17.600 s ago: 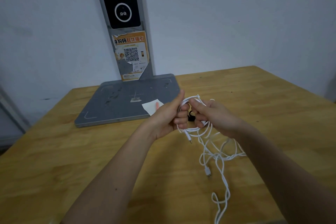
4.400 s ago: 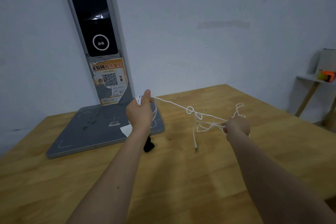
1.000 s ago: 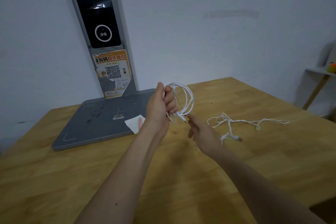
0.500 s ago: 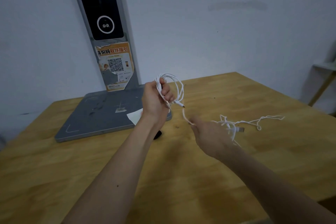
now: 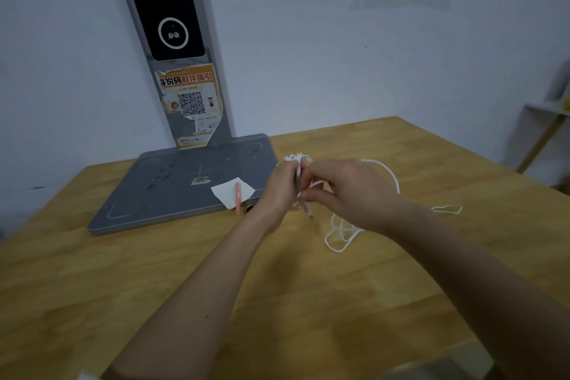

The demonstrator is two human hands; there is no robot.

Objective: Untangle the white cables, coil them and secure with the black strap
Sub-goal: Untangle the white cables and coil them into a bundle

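Partly hidden behind the left hand [image 5: 279, 187], the black strap [image 5: 248, 208] shows only as a dark sliver on the desk [image 5: 154, 271] at the front edge of the grey base plate [image 5: 172, 188]. Motion blur smears the fingers of both hands, so how the cable runs between them is hard to read. A shelf [image 5: 549, 111] at the far right is cut off by the frame edge.

The desk is light wood and stands against a plain white wall [image 5: 370, 55]. The grey plate carries an upright post [image 5: 172, 40] with a dark panel and an orange QR sticker [image 5: 191, 105]. On the plate lie a white paper slip [image 5: 228, 193] and a pink pen [image 5: 238, 197].

Both forearms reach forward over the desk, and the hands meet above it. The left hand grips a bunch of white cable loops [image 5: 297, 160], fingers curled round them. The right hand [image 5: 348, 191] pinches cable right beside the left, and a white arc [image 5: 391, 176] rises past its far side. The loose remainder [image 5: 342, 234] lies on the desk below the right wrist, with a thin stretch [image 5: 447, 210] trailing out to the right.
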